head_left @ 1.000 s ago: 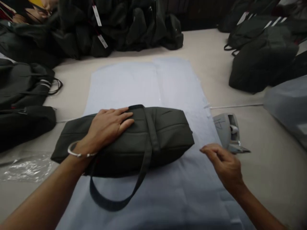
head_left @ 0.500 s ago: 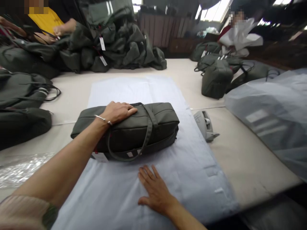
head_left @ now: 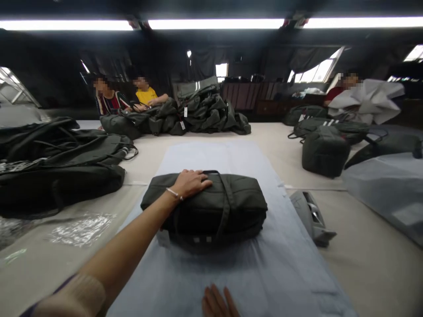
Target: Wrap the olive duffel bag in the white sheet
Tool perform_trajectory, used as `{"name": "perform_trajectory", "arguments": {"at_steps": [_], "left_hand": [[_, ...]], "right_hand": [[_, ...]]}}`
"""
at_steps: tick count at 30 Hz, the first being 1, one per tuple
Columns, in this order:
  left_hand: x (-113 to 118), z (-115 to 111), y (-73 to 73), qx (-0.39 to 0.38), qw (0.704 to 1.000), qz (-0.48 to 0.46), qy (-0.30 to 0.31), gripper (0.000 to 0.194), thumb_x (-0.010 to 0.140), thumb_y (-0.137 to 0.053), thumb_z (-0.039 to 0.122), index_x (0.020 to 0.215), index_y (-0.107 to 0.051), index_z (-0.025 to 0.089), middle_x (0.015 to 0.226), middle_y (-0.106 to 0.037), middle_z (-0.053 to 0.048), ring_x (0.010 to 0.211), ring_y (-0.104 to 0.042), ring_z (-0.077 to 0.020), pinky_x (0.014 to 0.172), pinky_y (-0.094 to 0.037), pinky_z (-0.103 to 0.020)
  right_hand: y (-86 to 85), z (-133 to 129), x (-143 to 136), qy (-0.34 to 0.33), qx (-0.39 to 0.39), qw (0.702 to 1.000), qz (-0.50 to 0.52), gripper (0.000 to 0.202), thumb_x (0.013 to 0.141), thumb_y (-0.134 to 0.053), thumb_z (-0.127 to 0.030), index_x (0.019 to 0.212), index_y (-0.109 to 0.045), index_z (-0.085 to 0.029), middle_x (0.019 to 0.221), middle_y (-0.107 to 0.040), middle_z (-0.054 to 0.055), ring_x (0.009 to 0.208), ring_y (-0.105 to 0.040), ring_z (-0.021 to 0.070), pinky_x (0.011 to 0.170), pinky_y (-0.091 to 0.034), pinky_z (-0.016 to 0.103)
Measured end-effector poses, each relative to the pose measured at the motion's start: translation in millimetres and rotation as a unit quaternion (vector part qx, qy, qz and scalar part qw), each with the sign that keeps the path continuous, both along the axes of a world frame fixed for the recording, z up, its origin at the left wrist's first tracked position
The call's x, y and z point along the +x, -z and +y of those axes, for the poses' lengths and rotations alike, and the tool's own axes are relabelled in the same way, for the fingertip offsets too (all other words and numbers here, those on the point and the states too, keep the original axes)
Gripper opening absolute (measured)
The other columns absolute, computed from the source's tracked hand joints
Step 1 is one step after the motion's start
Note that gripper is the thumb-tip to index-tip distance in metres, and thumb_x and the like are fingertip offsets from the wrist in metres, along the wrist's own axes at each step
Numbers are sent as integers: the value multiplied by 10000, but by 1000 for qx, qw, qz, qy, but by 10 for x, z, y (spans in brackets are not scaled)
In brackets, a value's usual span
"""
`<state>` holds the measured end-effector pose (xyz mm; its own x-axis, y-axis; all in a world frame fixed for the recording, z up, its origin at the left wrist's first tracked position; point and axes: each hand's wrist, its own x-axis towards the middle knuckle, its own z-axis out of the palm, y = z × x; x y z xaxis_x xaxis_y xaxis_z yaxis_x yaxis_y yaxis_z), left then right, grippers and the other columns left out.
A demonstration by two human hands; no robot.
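**Two hands, one bag: left palm pins dark duffel on paper sheet**

Head view, now: a person's left hand (head_left: 192,182) lies flat and open, fingers spread, on top of a dark green duffel bag (head_left: 211,207). It presses down w/o gripping anything. A thin bracelet (head_left: 174,193) sits at the wrist. The bag lies on its side across a pale blue-grey paper sheet (head_left: 280,273), roughly mid-sheet, its carry strap (head_left: 227,207) draped over the top and down the near face; a small white tag (head_left: 163,237) hangs at the near-left corner.

Right hand (head_left: 218,303) shows only as fingertips at the bottom edge, flat on the sheet, just in front of the bag but apart from it. Appears open and empty; the rest is cut off by the frame.

Vs. 1 s ago: the view has tipped up from the tabletop to the room. The bag now stands w/ its long side facing the wearer and the strap no longer trails across the sheet. Right hand has come off the space nr the tape dispenser (head_left: 312,216) and settled on the paper. Judged from that, the bag looks positioned and held steady, sheet smoothed in front.

Around: the dispenser rests just off the sheet's right edge. Flat dark bags (head_left: 59,176) stacked at left, crinkled clear plastic (head_left: 79,229) nr them, a heap of bags (head_left: 198,112) at the far end, stuffed bags (head_left: 325,152) at right. Other people sit beyond the table (head_left: 363,264), at work on their own piles.
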<state>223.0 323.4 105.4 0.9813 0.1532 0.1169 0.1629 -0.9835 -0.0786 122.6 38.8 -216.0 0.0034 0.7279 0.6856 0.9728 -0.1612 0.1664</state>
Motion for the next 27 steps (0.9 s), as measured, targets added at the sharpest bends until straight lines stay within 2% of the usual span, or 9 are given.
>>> {"name": "perform_trajectory", "arguments": {"at_steps": [3,5,9,12,14,16,20,24,27], "left_hand": [[176,45,-56,-30,998,39,-48,490,980,-362,520,1039,-709,180,1062,-692,-109,1002,-603,-260,869,-373,-370],[306,115,-36,-45,995,52,-73,560,984,-335,524,1074,-694,105,1101,-665,-172,1059,-567,-300,932,-338,-444],[262,109,-51,-109,992,50,28,577,1009,-254,520,1208,-621,122,1247,-592,-119,1139,-513,-233,968,-350,-378],[-113,-91,-70,-126,981,26,142,491,994,-364,497,1348,-510,189,1371,-526,-68,1270,-448,-224,1042,-334,-350],[-421,-211,16,-82,982,2,167,600,921,-538,503,1416,-423,184,1473,-423,-106,1354,-368,-274,1094,-301,-406],[-688,-267,157,-33,985,-35,166,654,878,-636,429,1434,-392,187,1519,-349,-133,1395,-310,-297,1120,-277,-448],[-1055,-280,355,-21,983,-123,132,414,947,-540,338,1337,-505,203,1450,-457,-111,1369,-372,-251,1146,-271,-450],[-1475,-501,523,-130,966,-218,43,360,962,-501,337,1307,-520,233,1403,-493,-100,1326,-417,-240,1124,-322,-445],[-2021,-903,949,-359,898,-229,-111,251,928,-536,381,1120,-619,242,1168,-610,-83,1142,-537,-239,1043,-400,-423]], "right_hand": [[-609,-493,-86,-64,-207,965,148,881,752,-634,-619,1441,-361,-144,1482,-429,66,1382,-368,260,1178,-272,427],[-856,-763,-55,-73,-286,928,227,968,712,-716,-567,1479,-277,-172,1535,-340,72,1424,-282,280,1196,-215,470],[-934,-1096,0,-78,-316,900,289,891,767,-731,-339,1491,-232,-192,1541,-330,80,1450,-209,275,1198,-173,527],[-881,-1206,-42,-89,-285,912,281,743,811,-673,-233,1461,-314,-197,1510,-391,75,1439,-243,269,1178,-234,540],[-844,-1222,-68,-90,-251,928,260,638,826,-641,-189,1417,-401,-207,1476,-446,66,1422,-289,258,1163,-284,524],[-818,-1208,-70,-91,-222,942,235,555,832,-637,-202,1363,-478,-218,1444,-490,52,1397,-343,252,1149,-326,504],[-937,-1058,43,-106,-152,959,216,449,829,-663,-307,1263,-572,-242,1348,-586,45,1318,-461,246,1107,-400,472],[-1545,-601,352,-60,-56,963,257,367,863,-597,-190,1228,-579,-223,1260,-633,71,1286,-488,250,1074,-424,491],[-2104,-86,704,-19,-29,969,244,343,893,-555,-200,1236,-561,-196,1268,-611,100,1267,-479,257,1054,-410,481]]}}
